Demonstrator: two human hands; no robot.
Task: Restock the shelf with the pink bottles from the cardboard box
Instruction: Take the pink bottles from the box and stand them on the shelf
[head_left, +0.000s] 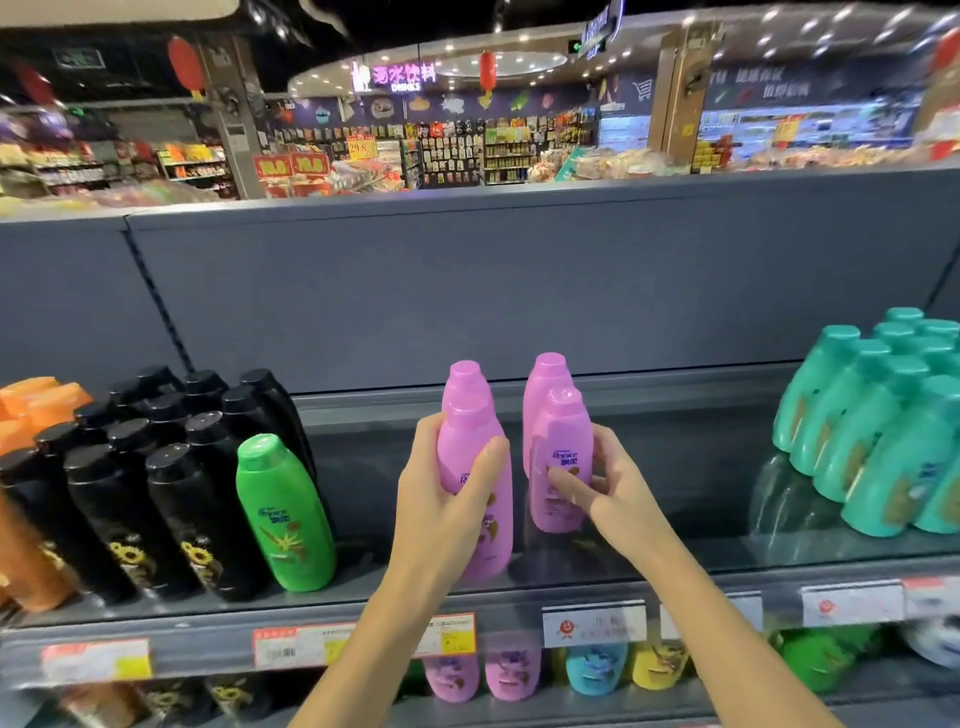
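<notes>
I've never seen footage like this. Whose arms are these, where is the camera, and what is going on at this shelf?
There is no machine here: a person wears a wide-angle camera on the head, so you look forward and down along their bare arms. This is the only picture. The left hand grips one pink bottle, and the right hand holds another pink bottle. Two more pink bottles stand just behind them on the grey shelf. To the left stand a green bottle and black bottles; to the right, teal bottles. A shop spreads out beyond.
</notes>
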